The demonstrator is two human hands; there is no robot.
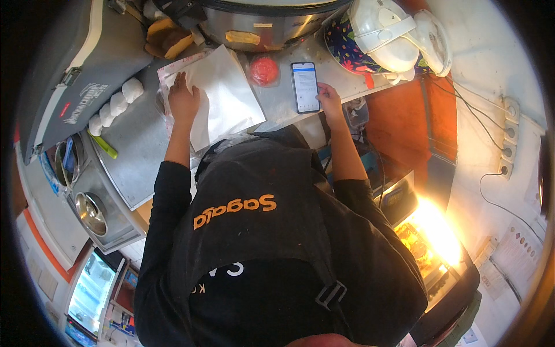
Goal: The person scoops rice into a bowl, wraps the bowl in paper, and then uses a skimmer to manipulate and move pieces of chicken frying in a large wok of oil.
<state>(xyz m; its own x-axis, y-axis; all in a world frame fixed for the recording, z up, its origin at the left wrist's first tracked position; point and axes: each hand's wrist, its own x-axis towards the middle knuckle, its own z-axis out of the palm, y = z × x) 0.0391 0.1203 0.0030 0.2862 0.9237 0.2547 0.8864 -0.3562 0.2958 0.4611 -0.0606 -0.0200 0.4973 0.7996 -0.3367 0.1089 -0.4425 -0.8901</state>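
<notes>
My left hand [184, 97] rests, fingers a little apart, on a stack of white paper sheets [225, 95] lying on the metal worktop [286, 54]. With its fingertips my right hand [329, 99] touches the right edge of a smartphone [305, 87], which lies face up with its screen lit. Whether the fingers grip the phone cannot be told. Between the paper and the phone sits a round red item [264, 71] in clear plastic. Part of a clear plastic bag shows at the paper's lower edge, by the apron [260, 182].
Several white wrapped bundles [118, 103] and a green-handled tool [104, 145] lie left, beside a grey cooler box [86, 65]. A large steel cooker [269, 30] stands behind, a patterned container [347, 43] at the back right. A brightly lit display case [425, 247] is at lower right.
</notes>
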